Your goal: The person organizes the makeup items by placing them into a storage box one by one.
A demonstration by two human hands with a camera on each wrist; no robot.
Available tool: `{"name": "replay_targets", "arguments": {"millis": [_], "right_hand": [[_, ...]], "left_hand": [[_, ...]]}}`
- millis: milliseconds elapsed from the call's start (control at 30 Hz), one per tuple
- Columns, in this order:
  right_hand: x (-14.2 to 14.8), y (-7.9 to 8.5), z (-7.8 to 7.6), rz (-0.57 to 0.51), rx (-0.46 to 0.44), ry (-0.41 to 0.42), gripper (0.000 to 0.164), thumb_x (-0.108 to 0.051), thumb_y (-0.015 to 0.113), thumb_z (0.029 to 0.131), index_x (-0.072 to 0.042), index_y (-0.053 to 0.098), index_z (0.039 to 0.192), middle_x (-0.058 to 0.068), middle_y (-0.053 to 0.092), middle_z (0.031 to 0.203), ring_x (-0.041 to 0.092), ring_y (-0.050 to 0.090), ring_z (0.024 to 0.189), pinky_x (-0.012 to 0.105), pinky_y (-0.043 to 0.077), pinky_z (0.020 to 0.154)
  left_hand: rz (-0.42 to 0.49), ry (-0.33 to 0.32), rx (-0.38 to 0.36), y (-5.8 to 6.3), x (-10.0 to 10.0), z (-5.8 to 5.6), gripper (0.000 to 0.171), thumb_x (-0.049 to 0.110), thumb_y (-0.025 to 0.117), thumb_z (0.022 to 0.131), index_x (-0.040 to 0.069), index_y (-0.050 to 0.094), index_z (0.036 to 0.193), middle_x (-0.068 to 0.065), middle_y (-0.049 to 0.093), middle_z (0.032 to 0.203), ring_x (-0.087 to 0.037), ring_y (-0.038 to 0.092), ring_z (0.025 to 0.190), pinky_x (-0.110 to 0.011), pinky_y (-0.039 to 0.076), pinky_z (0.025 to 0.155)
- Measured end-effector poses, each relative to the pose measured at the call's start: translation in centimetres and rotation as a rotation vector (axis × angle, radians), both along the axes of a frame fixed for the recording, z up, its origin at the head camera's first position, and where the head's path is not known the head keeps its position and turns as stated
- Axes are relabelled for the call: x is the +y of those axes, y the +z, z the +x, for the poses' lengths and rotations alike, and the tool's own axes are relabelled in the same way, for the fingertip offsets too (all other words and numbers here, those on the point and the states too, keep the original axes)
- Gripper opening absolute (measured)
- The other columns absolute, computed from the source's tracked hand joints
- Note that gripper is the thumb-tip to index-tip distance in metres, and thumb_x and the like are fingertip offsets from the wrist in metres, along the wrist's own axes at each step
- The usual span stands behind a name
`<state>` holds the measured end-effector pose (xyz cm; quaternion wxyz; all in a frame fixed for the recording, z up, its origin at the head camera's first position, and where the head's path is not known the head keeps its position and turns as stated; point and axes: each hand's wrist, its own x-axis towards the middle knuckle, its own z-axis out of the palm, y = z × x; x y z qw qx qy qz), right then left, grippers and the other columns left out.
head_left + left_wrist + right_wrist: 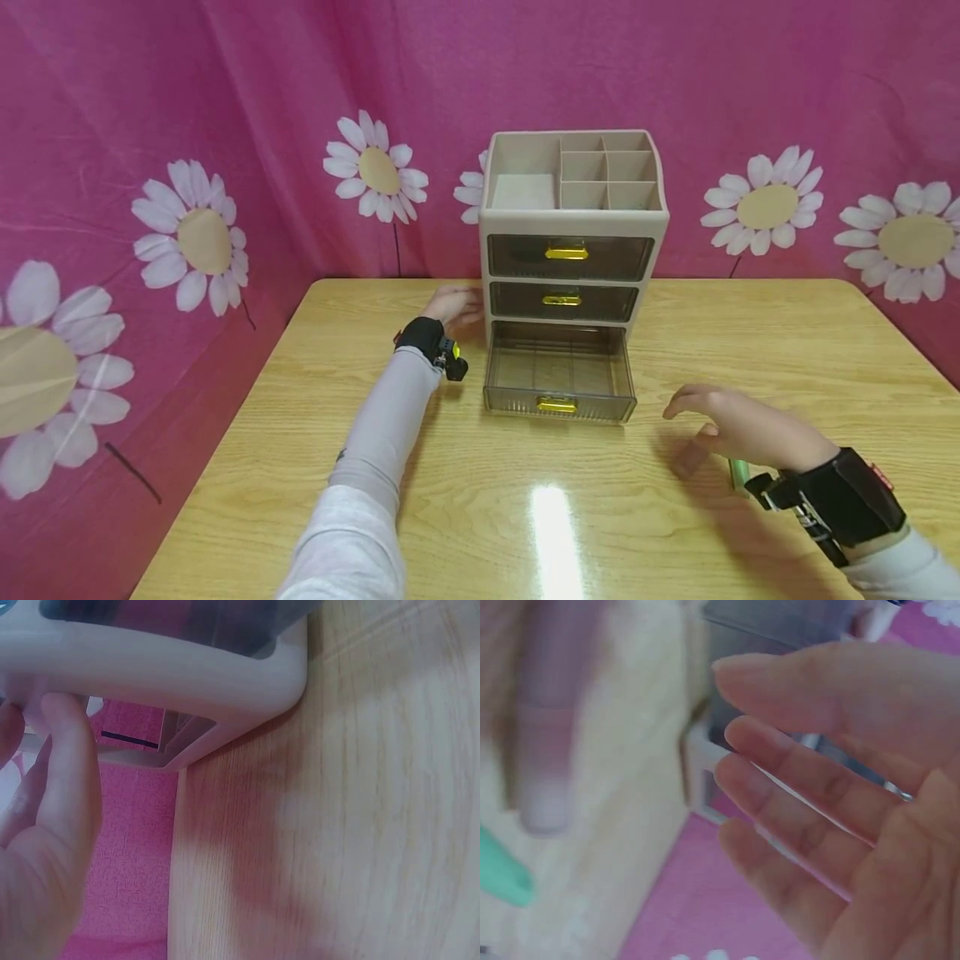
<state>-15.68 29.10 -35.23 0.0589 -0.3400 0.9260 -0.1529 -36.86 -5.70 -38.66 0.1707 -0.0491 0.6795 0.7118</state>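
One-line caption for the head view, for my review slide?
Left hand at the side of a beige organizer, bottom drawer pulled open; right hand above the wooden table.

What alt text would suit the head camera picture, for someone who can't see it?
A beige organizer stands on a wooden table, its bottom drawer open, with a person's left hand at the organizer's left side. The right hand hovers empty to the drawer's right, near a partly hidden green object. Behind is a pink cloth printed with white daisies.
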Motion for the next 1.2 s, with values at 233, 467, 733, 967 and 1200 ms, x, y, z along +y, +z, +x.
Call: {"name": "replay_targets", "arguments": {"millis": [233, 467, 733, 967, 1200], "right_hand": [[1.1, -2.4, 0.0, -0.086, -0.096, 0.078, 0.052, 0.026, 0.053, 0.056, -0.005, 0.065, 0.096, 0.002, 0.058, 0.096, 0.014, 0.059, 0.084, 0.029, 0.054, 0.067], [1.6, -4.2, -0.2, -0.204, 0.0, 0.198, 0.046, 0.025, 0.062, 0.056, -0.007, 0.066, 0.088, -0.002, 0.056, 0.087, 0.006, 0.053, 0.078, 0.023, 0.051, 0.06], [1.6, -4.6, -0.3, -0.144, -0.002, 0.13, 0.047, 0.025, 0.058, 0.056, -0.011, 0.066, 0.085, -0.006, 0.056, 0.087, 0.008, 0.055, 0.08, 0.025, 0.052, 0.063], [1.4, -4.7, -0.5, -0.116, -0.011, 0.099, 0.041, 0.021, 0.064, 0.059, -0.011, 0.067, 0.085, -0.006, 0.057, 0.086, 0.009, 0.057, 0.079, 0.025, 0.053, 0.065], [1.4, -4.6, -0.6, -0.079, 0.005, 0.079, 0.039, 0.018, 0.068, 0.061, -0.012, 0.067, 0.086, -0.006, 0.059, 0.086, 0.01, 0.058, 0.079, 0.025, 0.054, 0.065]], "left_hand": [[0.02, 0.007, -0.011, 0.1, 0.1, 0.0, 0.036, -0.004, 0.047, 0.091, -0.007, 0.048, 0.126, -0.022, 0.051, 0.124, -0.028, 0.053, 0.108, -0.033, 0.046, 0.094], [-0.047, -0.019, 0.002, 0.0, -0.1, -0.2, 0.038, -0.003, 0.045, 0.092, -0.006, 0.046, 0.129, -0.019, 0.053, 0.123, -0.024, 0.054, 0.107, -0.03, 0.048, 0.091], [0.014, -0.015, 0.035, -2.4, -0.4, -2.2, 0.034, -0.001, 0.053, 0.089, -0.004, 0.053, 0.122, -0.019, 0.056, 0.115, -0.028, 0.057, 0.103, -0.032, 0.05, 0.088], [-0.023, -0.012, 0.017, -1.4, -0.1, -1.3, 0.038, -0.002, 0.047, 0.091, -0.004, 0.046, 0.129, -0.02, 0.051, 0.124, -0.029, 0.053, 0.111, -0.033, 0.047, 0.093], [0.011, -0.02, -0.012, 1.4, -0.1, 1.3, 0.04, -0.005, 0.044, 0.091, -0.008, 0.041, 0.131, -0.023, 0.047, 0.128, -0.031, 0.048, 0.116, -0.034, 0.045, 0.096]]}}
